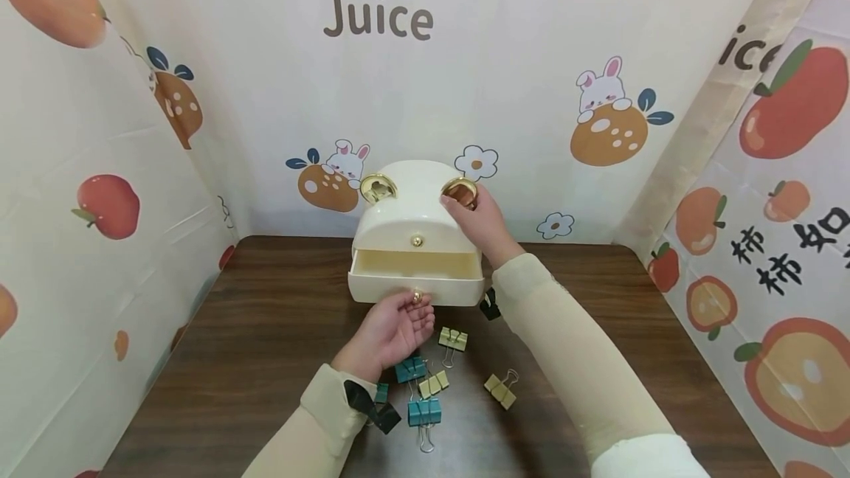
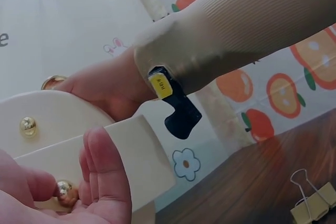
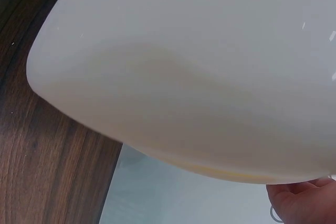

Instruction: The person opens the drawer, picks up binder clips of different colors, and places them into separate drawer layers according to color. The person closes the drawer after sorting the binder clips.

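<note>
A cream storage box (image 1: 415, 201) with a rounded top and two gold-rimmed ears stands at the back of the table. Its lower drawer (image 1: 372, 288) is pulled out, and no contents show inside. My left hand (image 1: 398, 327), palm up, pinches the drawer's gold knob (image 2: 66, 192) between thumb and fingers. On the box's right side, my right hand (image 1: 488, 223) grips the gold-rimmed ear (image 1: 460, 186), thumb in front. The box's pale side fills most of the right wrist view, with part of the right hand (image 3: 307, 203) at its edge.
Teal binder clips (image 1: 425, 412) and yellow ones (image 1: 454, 338) lie scattered on the dark wooden table (image 1: 265, 330), in front of the box and near the left wrist. Another yellow clip (image 1: 500, 391) lies farther right. A fruit-print curtain (image 1: 478, 80) surrounds the table.
</note>
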Demonstrator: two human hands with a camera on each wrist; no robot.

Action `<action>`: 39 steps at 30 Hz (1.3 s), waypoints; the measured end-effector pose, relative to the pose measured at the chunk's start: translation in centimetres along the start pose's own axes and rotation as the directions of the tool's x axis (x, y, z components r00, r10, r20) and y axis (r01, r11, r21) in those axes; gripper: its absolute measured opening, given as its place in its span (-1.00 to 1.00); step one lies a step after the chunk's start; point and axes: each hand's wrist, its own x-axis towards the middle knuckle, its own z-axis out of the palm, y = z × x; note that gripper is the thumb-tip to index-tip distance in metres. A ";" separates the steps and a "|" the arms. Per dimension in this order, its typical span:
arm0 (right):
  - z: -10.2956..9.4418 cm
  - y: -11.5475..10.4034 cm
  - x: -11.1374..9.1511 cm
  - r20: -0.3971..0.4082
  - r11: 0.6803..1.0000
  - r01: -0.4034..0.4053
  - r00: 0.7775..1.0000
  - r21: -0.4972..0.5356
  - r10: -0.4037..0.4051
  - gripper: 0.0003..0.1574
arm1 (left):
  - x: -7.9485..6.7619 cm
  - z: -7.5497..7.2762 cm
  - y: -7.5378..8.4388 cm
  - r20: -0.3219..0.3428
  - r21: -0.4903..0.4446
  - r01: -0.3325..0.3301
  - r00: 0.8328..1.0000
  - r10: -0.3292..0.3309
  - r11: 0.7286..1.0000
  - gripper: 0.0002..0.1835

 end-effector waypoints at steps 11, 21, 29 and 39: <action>0.0 0.1 0.2 -0.002 1.000 0.011 1.000 -0.019 -0.011 -0.12 | -1.8 -0.6 0.0 -0.020 0.155 -0.025 0.999 0.028 0.988 -0.75; -0.1 0.2 0.4 -0.002 1.000 0.012 1.000 -0.029 -0.012 -0.15 | -5.2 -0.8 0.8 0.111 0.347 -0.184 0.982 0.154 0.920 -0.75; 0.0 0.1 0.3 0.000 0.999 0.009 1.000 -0.036 -0.009 -0.12 | -6.7 -1.4 1.7 0.139 0.630 -0.258 0.965 0.221 0.732 -0.71; -0.1 0.2 0.1 0.008 1.000 0.010 1.000 -0.020 -0.010 -0.12 | -7.4 -3.9 1.5 0.142 0.891 -0.237 0.956 0.258 0.388 -0.83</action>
